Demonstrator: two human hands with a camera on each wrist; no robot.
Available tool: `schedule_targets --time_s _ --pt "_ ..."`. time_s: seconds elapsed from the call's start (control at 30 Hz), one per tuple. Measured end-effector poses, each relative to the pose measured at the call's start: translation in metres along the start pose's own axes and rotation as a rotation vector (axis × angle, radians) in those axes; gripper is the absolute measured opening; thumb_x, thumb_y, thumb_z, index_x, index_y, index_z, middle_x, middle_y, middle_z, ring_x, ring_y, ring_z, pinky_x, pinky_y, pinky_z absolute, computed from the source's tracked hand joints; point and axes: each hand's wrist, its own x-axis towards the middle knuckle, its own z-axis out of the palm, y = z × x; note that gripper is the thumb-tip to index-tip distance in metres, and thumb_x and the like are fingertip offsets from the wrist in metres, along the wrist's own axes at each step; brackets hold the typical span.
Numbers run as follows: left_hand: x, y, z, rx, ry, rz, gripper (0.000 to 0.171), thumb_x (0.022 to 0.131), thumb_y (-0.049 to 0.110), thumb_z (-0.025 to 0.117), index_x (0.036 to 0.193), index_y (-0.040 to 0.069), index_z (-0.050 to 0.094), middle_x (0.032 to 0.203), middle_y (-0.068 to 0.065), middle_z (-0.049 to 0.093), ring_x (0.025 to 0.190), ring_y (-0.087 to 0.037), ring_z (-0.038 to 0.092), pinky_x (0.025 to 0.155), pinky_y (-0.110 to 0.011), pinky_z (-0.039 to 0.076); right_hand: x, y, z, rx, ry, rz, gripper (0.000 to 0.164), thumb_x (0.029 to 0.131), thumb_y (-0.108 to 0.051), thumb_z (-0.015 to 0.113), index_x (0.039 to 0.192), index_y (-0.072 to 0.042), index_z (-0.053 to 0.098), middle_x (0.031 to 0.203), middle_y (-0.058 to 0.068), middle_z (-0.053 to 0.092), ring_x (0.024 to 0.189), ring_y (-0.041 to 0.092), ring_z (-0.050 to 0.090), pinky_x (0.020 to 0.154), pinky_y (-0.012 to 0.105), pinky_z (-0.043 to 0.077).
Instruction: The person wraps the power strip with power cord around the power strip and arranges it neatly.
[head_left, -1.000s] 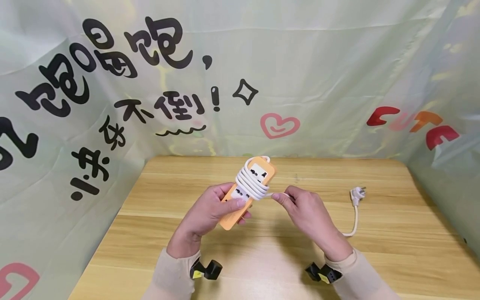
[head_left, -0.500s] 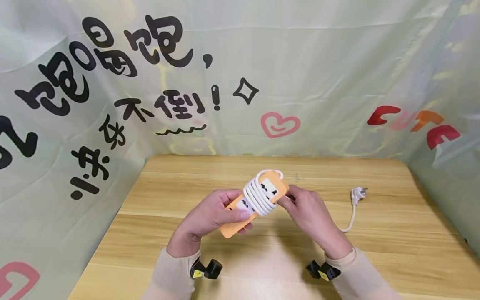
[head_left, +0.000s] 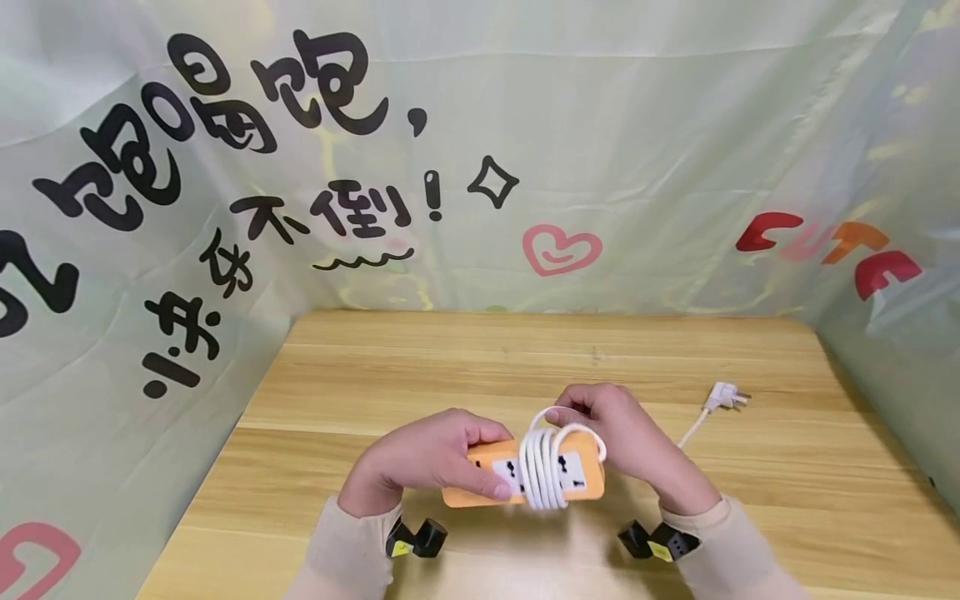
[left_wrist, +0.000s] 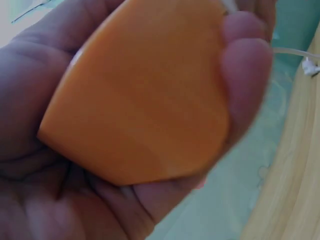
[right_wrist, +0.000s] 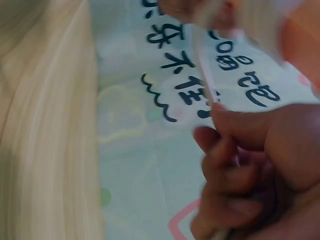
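Observation:
An orange power strip (head_left: 487, 454) with white socket panels lies nearly level in my left hand (head_left: 442, 454), thumb on its face and fingers beneath; the left wrist view shows its plain orange end (left_wrist: 140, 100) in the palm. Several turns of white cord (head_left: 542, 471) wrap its middle. Just behind the strip's right part, my right hand (head_left: 618, 425) pinches the running cord between thumb and curled fingers; the right wrist view shows the taut cord (right_wrist: 204, 65) leading from those fingers toward the strip. Part of the cord is hidden behind the right hand.
At the cord's far end, a white plug (head_left: 726, 397) lies on the wooden table (head_left: 420, 358), right of my right hand. A printed cloth (head_left: 645, 167) hangs along the table's back and sides. Each wrist carries a small black camera (head_left: 429, 537).
My left hand has turned the power strip from steeply slanted to nearly level and lowered it. My right hand has carried the cord up behind the strip. The plug has shifted slightly and turned.

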Motion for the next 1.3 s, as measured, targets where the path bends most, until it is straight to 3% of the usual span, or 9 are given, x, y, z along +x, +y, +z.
schedule_targets --time_s 0.07,0.17,0.43,0.7,1.07,1.3 --pt "0.001 0.000 0.002 0.025 -0.031 -0.021 0.023 0.090 0.018 0.084 0.109 0.010 0.076 0.084 0.008 0.070 0.067 -0.001 0.056 0.063 -0.017 0.047 -0.001 -0.002 -0.005 0.069 -0.066 0.025 0.020 0.104 -0.025 0.069 0.086 -0.018 0.074 0.072 -0.007 0.062 0.063 0.007 0.053 0.060 0.025 0.047" --pt "0.003 0.000 0.003 0.076 -0.050 -0.045 0.024 0.089 0.020 0.086 0.110 0.013 0.077 0.085 0.011 0.071 0.068 0.000 0.056 0.065 -0.017 0.048 -0.002 -0.003 -0.010 0.112 -0.099 0.029 0.018 0.102 -0.024 0.071 0.086 -0.017 0.075 0.073 -0.005 0.061 0.064 0.007 0.051 0.060 0.025 0.046" --pt "0.007 -0.004 0.008 0.288 -0.018 -0.073 0.016 0.087 0.025 0.085 0.099 0.020 0.076 0.077 0.018 0.067 0.063 0.002 0.052 0.061 -0.016 0.045 -0.004 -0.011 -0.008 0.084 -0.030 0.083 0.015 0.095 -0.020 0.078 0.080 -0.020 0.076 0.068 -0.004 0.064 0.059 0.005 0.050 0.056 0.024 0.044" --pt "0.010 -0.007 0.011 0.437 0.021 -0.128 0.014 0.088 0.030 0.083 0.095 0.023 0.073 0.074 0.018 0.063 0.061 0.001 0.050 0.059 -0.017 0.044 -0.006 -0.017 -0.002 0.045 -0.013 0.089 0.013 0.094 -0.019 0.078 0.082 -0.018 0.077 0.071 -0.007 0.068 0.059 0.005 0.054 0.056 0.025 0.047" --pt "0.012 -0.005 0.016 0.495 0.038 -0.160 0.017 0.086 0.028 0.086 0.094 0.020 0.074 0.074 0.017 0.062 0.062 0.000 0.051 0.060 -0.018 0.045 -0.007 -0.018 0.003 0.017 0.001 0.055 0.013 0.094 -0.019 0.079 0.081 -0.021 0.078 0.069 -0.011 0.065 0.059 0.003 0.051 0.056 0.024 0.046" --pt "0.013 -0.005 0.016 0.505 0.053 -0.176 0.016 0.087 0.029 0.085 0.094 0.020 0.073 0.075 0.016 0.063 0.062 -0.001 0.052 0.059 -0.019 0.046 -0.007 -0.018 0.005 0.015 0.013 0.052 0.013 0.093 -0.017 0.079 0.082 -0.022 0.079 0.073 -0.012 0.070 0.062 0.004 0.057 0.058 0.024 0.051"
